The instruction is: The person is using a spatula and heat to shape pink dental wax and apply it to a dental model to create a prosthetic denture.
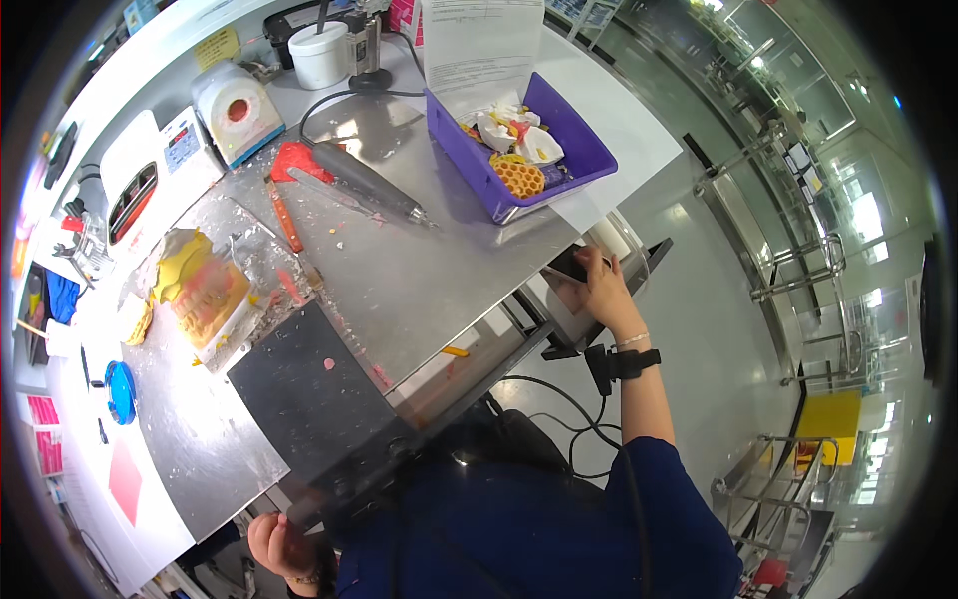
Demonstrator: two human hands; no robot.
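Observation:
At the bench's right edge, my right hand (606, 290) is closed over a dark flat object (567, 266) in a drawer-like compartment beneath the top; its kind is unclear. Low at the left, my left hand (279, 544) is curled beside the front of the bench, and what lies inside its fingers is hidden. A dental model (210, 304) with pink gum wax and yellow material stands on the steel worktop (399, 299), away from both hands. Nearest my right hand on top is a purple tray (469, 178) with white and yellow dental pieces and a honeycomb-patterned piece.
A grey handpiece (369, 182) with a cord, an orange-handled knife (283, 215) and red wax (297, 160) lie on the bench. A black panel (309, 374) covers its front. Small machines (237, 112) line the back. Cables (574, 409) hang below; metal carts (768, 499) stand right.

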